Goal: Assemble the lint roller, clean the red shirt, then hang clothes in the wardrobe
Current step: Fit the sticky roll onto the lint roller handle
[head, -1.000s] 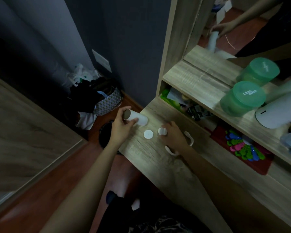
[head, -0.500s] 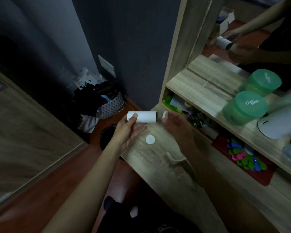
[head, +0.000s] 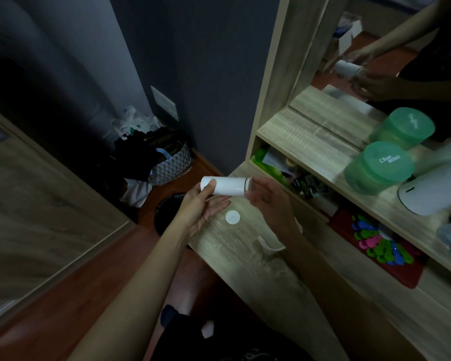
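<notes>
At the left we have our left hand (head: pixel 202 204), palm up and fingers loosely spread beneath the white roll (head: pixel 225 186), with the thumb laid over the roll's left end so the tube is pinched lightly between thumb and fingers. The roll lies level, its long axis running left to right straight out from that grip toward the other hand, held above the near corner of the wooden counter (head: pixel 250 259).

Below the grip and a little to its right, the loose white cap (head: pixel 232 217) lies flat on the counter, apart from both hands. It looks like the piece meant for the left end of the roll, and our left hand is the nearer one to it.

At the right end of the roll our right hand (head: pixel 267 196) is closed around the tip, fingers curled in. A thin dark seam shows just short of that end, so we judge a first cap is being pressed home there; whether the fingers pinch it or merely push, we cannot tell. Below that wrist, toward us, the white handle (head: pixel 268 244) lies on the counter, partly hidden by the forearm.

The push to seat a cap must run along the roll's axis, each hand bracing against the other.
</notes>
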